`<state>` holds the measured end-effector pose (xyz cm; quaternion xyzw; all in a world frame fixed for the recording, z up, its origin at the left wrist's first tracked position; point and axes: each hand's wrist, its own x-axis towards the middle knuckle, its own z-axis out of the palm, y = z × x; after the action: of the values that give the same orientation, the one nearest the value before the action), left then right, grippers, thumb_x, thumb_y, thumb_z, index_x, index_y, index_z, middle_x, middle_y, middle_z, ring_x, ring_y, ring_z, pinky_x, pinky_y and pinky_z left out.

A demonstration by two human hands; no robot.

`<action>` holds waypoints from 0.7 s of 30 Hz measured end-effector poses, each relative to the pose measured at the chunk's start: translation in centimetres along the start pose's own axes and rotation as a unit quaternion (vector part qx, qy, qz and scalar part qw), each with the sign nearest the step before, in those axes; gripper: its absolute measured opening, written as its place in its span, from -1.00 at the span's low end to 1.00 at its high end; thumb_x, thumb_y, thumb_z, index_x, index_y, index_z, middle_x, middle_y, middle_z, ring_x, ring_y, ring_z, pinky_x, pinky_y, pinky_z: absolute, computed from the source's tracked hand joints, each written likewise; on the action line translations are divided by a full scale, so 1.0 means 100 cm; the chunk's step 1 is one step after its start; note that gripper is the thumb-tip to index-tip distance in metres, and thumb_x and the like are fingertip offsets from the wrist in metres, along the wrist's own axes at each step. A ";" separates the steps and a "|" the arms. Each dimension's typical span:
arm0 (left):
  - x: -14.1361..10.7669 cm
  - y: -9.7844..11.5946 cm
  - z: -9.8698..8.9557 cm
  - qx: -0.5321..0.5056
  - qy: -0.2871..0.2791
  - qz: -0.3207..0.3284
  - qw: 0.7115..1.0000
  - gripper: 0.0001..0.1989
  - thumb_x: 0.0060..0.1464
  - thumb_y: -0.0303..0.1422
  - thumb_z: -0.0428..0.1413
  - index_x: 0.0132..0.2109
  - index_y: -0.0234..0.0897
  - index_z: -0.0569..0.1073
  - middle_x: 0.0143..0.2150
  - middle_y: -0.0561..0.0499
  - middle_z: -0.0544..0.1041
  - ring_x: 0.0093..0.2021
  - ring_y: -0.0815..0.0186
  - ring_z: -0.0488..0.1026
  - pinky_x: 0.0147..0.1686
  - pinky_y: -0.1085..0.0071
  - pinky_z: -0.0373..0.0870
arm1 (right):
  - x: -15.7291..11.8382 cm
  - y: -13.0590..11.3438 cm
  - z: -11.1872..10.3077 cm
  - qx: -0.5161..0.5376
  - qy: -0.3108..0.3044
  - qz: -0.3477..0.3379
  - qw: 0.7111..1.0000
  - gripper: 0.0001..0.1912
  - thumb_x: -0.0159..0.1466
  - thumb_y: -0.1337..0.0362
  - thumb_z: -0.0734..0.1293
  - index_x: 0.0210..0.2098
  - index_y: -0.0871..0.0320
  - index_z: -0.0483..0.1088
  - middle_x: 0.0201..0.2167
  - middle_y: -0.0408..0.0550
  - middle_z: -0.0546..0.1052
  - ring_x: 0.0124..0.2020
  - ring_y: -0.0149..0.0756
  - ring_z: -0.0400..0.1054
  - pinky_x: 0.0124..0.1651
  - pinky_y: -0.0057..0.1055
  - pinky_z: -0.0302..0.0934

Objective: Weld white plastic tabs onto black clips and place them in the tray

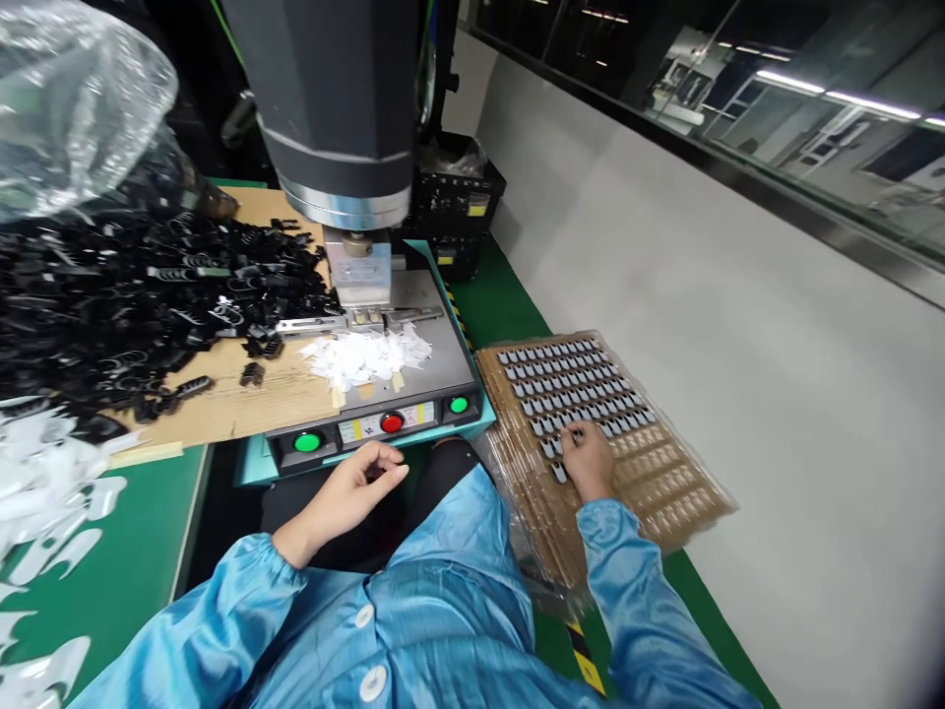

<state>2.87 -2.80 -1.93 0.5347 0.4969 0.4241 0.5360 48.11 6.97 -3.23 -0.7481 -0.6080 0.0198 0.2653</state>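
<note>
My right hand (589,461) is over a shallow clear tray (664,483) at the right. Its fingertips are pinched on a small grey part (574,433), mostly hidden by the fingers. Rows of like grey parts (572,379) fill the tray's far side, while the near pockets show bare. In front of the press base, my left hand (354,497) hovers with fingers loosely curled. Its thumb stands apart from the forefinger, and nothing shows between them.
A press head (354,177) hangs over a metal base (443,364) with two green buttons and a red button (391,422). White pieces (365,356) lie on the base. Black plastic parts (148,295) are heaped on cardboard at left, near white curved pieces (44,483). A wall (627,236) stands right.
</note>
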 end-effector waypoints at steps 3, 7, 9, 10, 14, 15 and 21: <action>0.011 0.010 -0.014 0.090 0.045 0.051 0.994 -0.71 0.34 -0.06 0.22 -0.02 -0.16 0.55 -0.17 -0.03 0.58 -0.20 0.23 0.53 -0.16 0.28 0.49 | 0.016 -0.066 0.016 0.105 -0.026 -0.126 0.986 -0.77 0.35 0.13 0.31 -0.12 0.11 0.50 -0.15 0.07 0.58 -0.19 -0.08 0.41 -0.02 -0.15 0.33; 0.038 0.026 -0.040 0.276 0.098 0.137 0.946 -0.78 0.41 -0.14 0.13 0.02 -0.14 0.53 -0.03 -0.08 0.59 -0.05 0.14 0.54 -0.10 0.21 0.48 | 0.031 -0.166 0.044 0.170 -0.075 -0.267 0.945 -0.79 0.39 0.27 0.31 -0.03 0.07 0.52 -0.05 0.07 0.58 -0.01 -0.02 0.42 0.09 -0.10 0.34; 0.057 0.032 -0.051 0.367 0.111 0.176 0.907 -0.81 0.42 -0.23 0.10 0.05 -0.16 0.52 0.02 -0.11 0.59 0.05 0.07 0.52 0.02 0.12 0.46 | 0.035 -0.208 0.062 0.177 -0.093 -0.314 0.928 -0.77 0.38 0.31 0.33 0.00 0.05 0.52 -0.01 0.05 0.58 0.04 0.00 0.40 0.14 -0.08 0.33; 0.067 0.035 -0.056 0.410 0.116 0.189 0.885 -0.81 0.42 -0.28 0.09 0.06 -0.17 0.52 0.04 -0.13 0.60 0.07 0.04 0.50 0.06 0.08 0.44 | 0.037 -0.226 0.070 0.173 -0.100 -0.330 0.923 -0.75 0.38 0.33 0.34 0.02 0.04 0.53 0.01 0.05 0.58 0.06 0.01 0.39 0.16 -0.07 0.32; 0.101 0.043 -0.066 0.547 0.104 0.203 0.806 -0.74 0.38 -0.39 0.09 0.15 -0.19 0.53 0.15 -0.17 0.61 0.11 -0.05 0.47 0.03 0.02 0.39 | 0.037 -0.268 0.102 0.138 -0.109 -0.353 0.919 -0.69 0.37 0.33 0.39 0.10 0.05 0.54 0.05 0.08 0.55 0.09 0.04 0.34 0.19 -0.06 0.30; 0.108 0.045 -0.067 0.569 0.090 0.205 0.791 -0.72 0.38 -0.41 0.08 0.17 -0.20 0.53 0.17 -0.17 0.60 0.11 -0.06 0.46 0.01 0.01 0.38 | 0.036 -0.272 0.108 0.133 -0.109 -0.354 0.919 -0.69 0.38 0.33 0.39 0.10 0.05 0.54 0.05 0.09 0.54 0.09 0.04 0.34 0.19 -0.06 0.30; 0.132 0.060 -0.070 0.630 0.018 0.213 0.746 -0.74 0.36 -0.46 0.06 0.07 -0.21 0.59 -0.02 -0.22 0.65 0.04 -0.08 0.45 -0.05 0.01 0.32 | 0.033 -0.271 0.127 0.152 -0.087 -0.343 0.923 -0.80 0.44 0.34 0.32 -0.07 0.06 0.60 -0.05 0.08 0.52 0.03 -0.01 0.33 0.15 -0.11 0.30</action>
<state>-1.65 11.69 3.45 0.8353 0.5337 0.1269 -0.0361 20.16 17.99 -1.78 -0.4397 -0.8378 0.0845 0.3124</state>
